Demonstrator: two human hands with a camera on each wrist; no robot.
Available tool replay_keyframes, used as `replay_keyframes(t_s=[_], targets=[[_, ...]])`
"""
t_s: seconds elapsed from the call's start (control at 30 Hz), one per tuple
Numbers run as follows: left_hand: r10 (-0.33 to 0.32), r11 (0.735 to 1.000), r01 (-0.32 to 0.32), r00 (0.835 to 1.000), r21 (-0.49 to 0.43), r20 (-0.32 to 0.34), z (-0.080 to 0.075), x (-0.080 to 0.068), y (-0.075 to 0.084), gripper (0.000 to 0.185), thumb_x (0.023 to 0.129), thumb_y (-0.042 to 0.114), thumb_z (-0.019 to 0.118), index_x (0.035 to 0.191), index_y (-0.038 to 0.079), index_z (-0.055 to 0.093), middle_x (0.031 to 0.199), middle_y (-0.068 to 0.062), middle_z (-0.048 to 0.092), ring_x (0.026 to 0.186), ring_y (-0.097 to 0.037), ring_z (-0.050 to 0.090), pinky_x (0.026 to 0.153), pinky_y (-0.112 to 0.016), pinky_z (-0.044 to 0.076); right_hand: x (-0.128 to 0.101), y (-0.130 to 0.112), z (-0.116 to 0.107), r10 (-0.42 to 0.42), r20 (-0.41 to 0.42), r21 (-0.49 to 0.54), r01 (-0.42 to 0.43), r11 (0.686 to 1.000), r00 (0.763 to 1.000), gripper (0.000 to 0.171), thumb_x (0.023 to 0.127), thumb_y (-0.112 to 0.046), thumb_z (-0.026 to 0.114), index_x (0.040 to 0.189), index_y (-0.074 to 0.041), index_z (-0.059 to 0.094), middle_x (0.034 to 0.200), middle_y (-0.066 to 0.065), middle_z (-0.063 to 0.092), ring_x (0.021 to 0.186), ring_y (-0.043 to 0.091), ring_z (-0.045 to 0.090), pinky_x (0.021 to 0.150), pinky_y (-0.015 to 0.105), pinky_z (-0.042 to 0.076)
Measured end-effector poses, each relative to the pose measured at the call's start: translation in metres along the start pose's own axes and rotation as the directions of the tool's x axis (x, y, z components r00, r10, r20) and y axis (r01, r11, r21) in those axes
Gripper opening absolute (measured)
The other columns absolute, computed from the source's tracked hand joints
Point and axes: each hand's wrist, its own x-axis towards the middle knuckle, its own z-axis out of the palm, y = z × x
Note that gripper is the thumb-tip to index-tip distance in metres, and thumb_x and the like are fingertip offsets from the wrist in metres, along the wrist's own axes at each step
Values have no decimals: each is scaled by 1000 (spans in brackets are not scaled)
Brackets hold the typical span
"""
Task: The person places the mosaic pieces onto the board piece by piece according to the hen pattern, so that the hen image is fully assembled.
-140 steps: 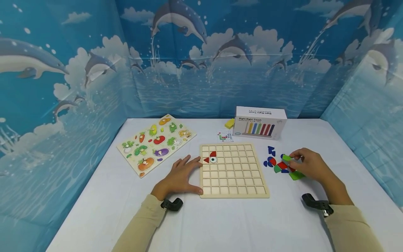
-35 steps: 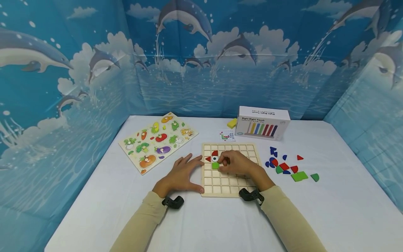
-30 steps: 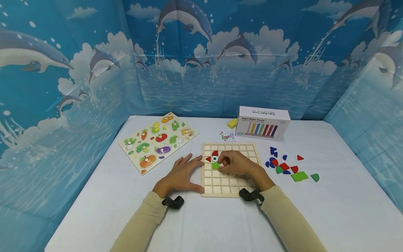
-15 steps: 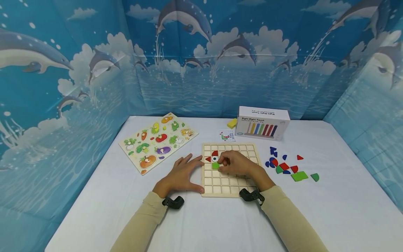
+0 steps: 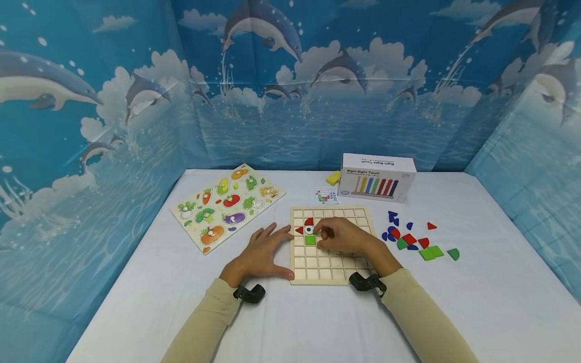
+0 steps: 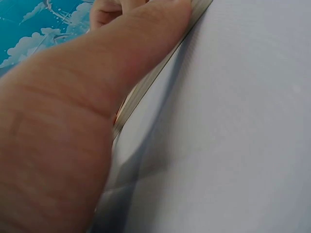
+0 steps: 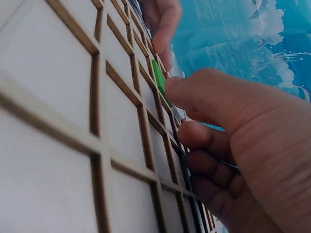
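A wooden grid board (image 5: pixel 337 282) lies on the table. In its upper left cells sit a red quarter-round piece (image 5: pixel 309 221), a small red triangle (image 5: pixel 299 230), a white eye piece (image 5: pixel 309 230) and a green square tile (image 5: pixel 310 240). My left hand (image 5: pixel 257 254) is spread along the board's left edge, thumb and fingertips against it. Over the cells just right of the green tile is my right hand (image 5: pixel 342 236), fingers loosely bent, thumb and index finger parted with nothing pinched. From the right wrist, the thumb tip (image 7: pixel 174 87) overlaps the green tile.
Several loose red, blue and green pieces (image 5: pixel 410 239) lie right of the board. Behind it are a pattern card (image 5: pixel 326 195), a yellow block (image 5: pixel 333 178) and a white box (image 5: pixel 378 177). A vegetable puzzle board (image 5: pixel 217 212) lies at the left.
Since the oldest frame my right hand has come from the loose pieces to the board, and the green square now lies below the eye piece. Lately that hand has drawn slightly right, off the tile.
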Motion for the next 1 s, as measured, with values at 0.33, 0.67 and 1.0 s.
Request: replay_keyframes(t_s=[0.33,0.67,1.0], targets=[[-10,1000,10,1000,5,1,0,0,-1,99,68,80,74,149,29,45,166,7,22,154,-28,5,118,-56,6,-45,15,-26,6,-126,-96,-19,995,992,25,90,-12,77,114,-7,71,98,-4,65,91,17,57,82,39,53],[-4,1000,4,1000,12,-1,1,2,-1,100,67,80,73,149,29,45,166,6,24,154,-30,6,118,-57,8,-122,47,-69,175,-268,-207,-234,950,947,27,89,-6,76,115,-5,71,97,1,65,89,21,58,79,42,56],[-11,1000,11,1000,13,2,-1,1,0,100,68,80,73,149,29,46,166,6,25,153,-30,7,117,-58,7,-193,82,-103,421,-217,-206,-463,862,881,45,82,-7,78,123,2,63,123,29,58,115,51,49,90,70,45]])
